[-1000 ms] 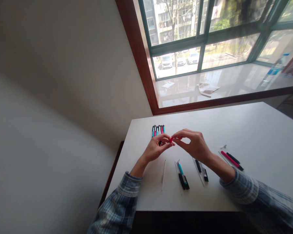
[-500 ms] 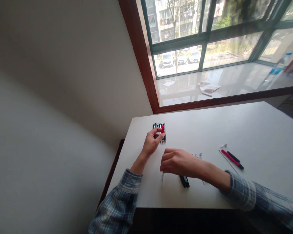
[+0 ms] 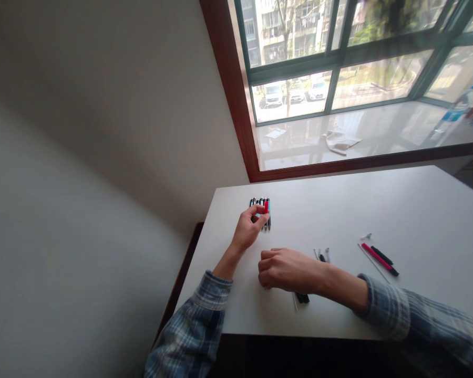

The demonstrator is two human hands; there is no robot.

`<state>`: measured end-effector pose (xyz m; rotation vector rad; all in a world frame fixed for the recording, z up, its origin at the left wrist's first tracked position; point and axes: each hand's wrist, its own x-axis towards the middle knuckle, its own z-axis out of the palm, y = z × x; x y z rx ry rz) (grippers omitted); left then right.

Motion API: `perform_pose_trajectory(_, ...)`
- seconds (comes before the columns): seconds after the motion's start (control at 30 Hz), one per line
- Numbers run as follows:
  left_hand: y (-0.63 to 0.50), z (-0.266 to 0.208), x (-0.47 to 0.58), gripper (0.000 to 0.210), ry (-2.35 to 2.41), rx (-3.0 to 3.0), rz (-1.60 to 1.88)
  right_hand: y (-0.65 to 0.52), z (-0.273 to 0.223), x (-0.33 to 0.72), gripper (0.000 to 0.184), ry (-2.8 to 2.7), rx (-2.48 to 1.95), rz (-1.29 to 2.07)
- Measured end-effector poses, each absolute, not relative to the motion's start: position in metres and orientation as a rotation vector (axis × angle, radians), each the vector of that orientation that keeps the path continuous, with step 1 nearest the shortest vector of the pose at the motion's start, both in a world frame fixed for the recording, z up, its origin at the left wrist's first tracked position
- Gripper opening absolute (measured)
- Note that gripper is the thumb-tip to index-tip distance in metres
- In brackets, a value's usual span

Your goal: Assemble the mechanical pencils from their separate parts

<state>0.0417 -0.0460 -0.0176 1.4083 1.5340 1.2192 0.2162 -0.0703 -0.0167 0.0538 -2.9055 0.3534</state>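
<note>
My left hand [image 3: 247, 230] pinches a red pen part [image 3: 266, 207] between thumb and fingers, holding it upright in front of a row of pens [image 3: 269, 220]. Those pens have dark tips and clips with some turquoise on them, and the hand partly covers them. Lower down, my right hand [image 3: 284, 269] is closed, knuckles up, close above the table. A tiny bit of something shows under its fingers, too small to name. Beside and beneath its wrist lie black pen parts [image 3: 302, 298] and thin pale pieces [image 3: 327, 254], partly hidden.
On the white table [image 3: 331, 205], a pink-red pen barrel [image 3: 378, 258], a black piece [image 3: 382, 255], a thin white refill [image 3: 372, 262] and a small clear piece [image 3: 366, 237] lie at right. A bottle [image 3: 459, 107] and crumpled paper [image 3: 341, 142] are on the windowsill.
My right hand has come down slightly toward the table, and the thin piece under its fingers is now mostly hidden. The left hand still holds the red part. The view has shifted slightly.
</note>
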Motion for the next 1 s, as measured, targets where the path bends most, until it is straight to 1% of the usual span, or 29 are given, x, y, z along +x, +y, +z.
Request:
perform_pose_trajectory(0.2, -0.046, -0.019, 0.042, 0.021, 1.537, 1.404, 1.205, -0.074, -0.019, 0.217, 0.013, -2.929, 0.017, 0.285)
perform_pose_trajectory(0.6, -0.044, -0.021, 0.041, 0.021, 1.554, 1.43, 1.195, -0.087, -0.016, 0.215, 0.016, -3.002, -0.096, 0.136)
perform_pose_trajectory(0.8, -0.044, -0.019, 0.042, 0.021, 1.537, 1.426, 1.222, -0.09, -0.024, 0.211, 0.023, -2.975, -0.16, 0.047)
perform_pose_trajectory(0.9, -0.044, -0.015, 0.041, 0.02, 1.472, 1.386, 1.265, -0.072, -0.016, 0.219, 0.022, -2.89, -0.241, 0.156)
perform_pose_trajectory(1.0, -0.045, -0.014, 0.041, 0.022, 1.477, 1.353, 1.259, -0.039, -0.009, 0.235, 0.019, -2.579, -0.433, 0.531)
